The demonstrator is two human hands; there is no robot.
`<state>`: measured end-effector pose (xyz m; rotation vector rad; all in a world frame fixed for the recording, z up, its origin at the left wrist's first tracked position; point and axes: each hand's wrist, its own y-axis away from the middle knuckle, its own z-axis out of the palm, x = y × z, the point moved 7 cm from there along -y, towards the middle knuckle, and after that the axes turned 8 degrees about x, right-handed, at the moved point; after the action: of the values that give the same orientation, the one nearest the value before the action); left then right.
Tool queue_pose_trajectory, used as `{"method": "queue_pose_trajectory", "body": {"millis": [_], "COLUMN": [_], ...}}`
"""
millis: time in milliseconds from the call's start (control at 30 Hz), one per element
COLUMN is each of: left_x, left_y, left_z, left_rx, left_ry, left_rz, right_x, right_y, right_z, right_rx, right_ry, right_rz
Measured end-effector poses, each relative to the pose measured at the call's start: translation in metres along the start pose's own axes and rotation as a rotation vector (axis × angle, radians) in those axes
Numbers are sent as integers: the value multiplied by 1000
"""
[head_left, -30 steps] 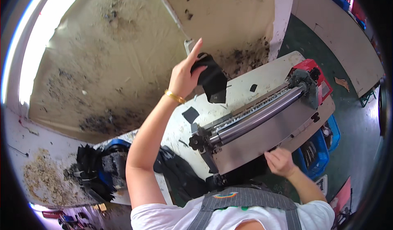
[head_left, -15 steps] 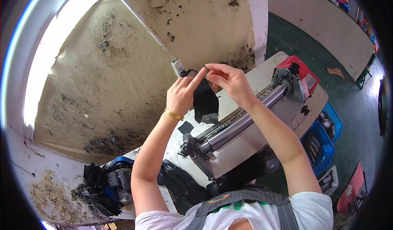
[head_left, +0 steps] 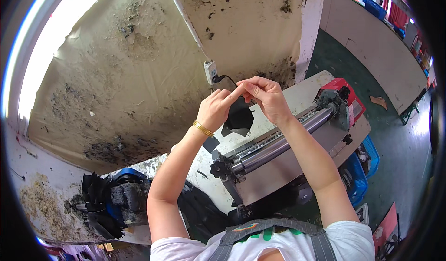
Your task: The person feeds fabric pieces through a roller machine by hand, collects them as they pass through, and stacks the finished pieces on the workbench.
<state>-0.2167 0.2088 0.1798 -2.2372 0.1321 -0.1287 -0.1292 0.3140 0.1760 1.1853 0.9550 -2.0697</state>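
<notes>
Both my hands are raised over the far side of the roller machine, fingertips meeting. My left hand (head_left: 216, 107), a gold bangle at its wrist, points its index finger up to the right with the other fingers curled. Thumb and fingers of my right hand (head_left: 267, 98) pinch together at that index fingertip. Whatever lies between the fingertips is too small to make out. Below the hands is a piece of black sheet material (head_left: 240, 120) on the worktable. The machine's long steel roller (head_left: 283, 142) runs diagonally beneath my right forearm.
A wall socket (head_left: 210, 72) with a black plug and cord is just beyond my hands. The machine has a red end housing (head_left: 351, 104). Blue baskets (head_left: 357, 186) stand on the floor at right. Black strips (head_left: 97, 205) are bundled at lower left, near black cloth (head_left: 202, 212).
The view has shifted slightly, so the table and wall sit a little differently. My right fingers have closed in on the left index fingertip, and the small gap between them has narrowed.
</notes>
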Motion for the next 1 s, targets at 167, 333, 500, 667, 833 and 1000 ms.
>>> {"method": "queue_pose_trajectory", "body": {"millis": [167, 333, 500, 667, 833, 1000], "left_x": [-11, -4, -14, -57, -91, -77], "left_y": [6, 16, 28, 41, 52, 61], "left_z": [-3, -5, 17, -9, 15, 41], "left_rx": [-17, -17, -113, -85, -145, -249], "left_ry": [-20, 1, 22, 79, 467, 258], "left_rz": [-28, -59, -169, -558, -1091, -1002], "right_x": [12, 18, 47, -19, 76, 168], "right_y": [-10, 2, 16, 168, 341, 348], "right_z": [8, 15, -16, -80, -110, -74], "right_rx": [-47, -45, 166, 376, -98, -429], "right_ry": [-137, -176, -159, 410, 1175, 1283], "right_rz": [141, 128, 213, -130, -80, -118]}}
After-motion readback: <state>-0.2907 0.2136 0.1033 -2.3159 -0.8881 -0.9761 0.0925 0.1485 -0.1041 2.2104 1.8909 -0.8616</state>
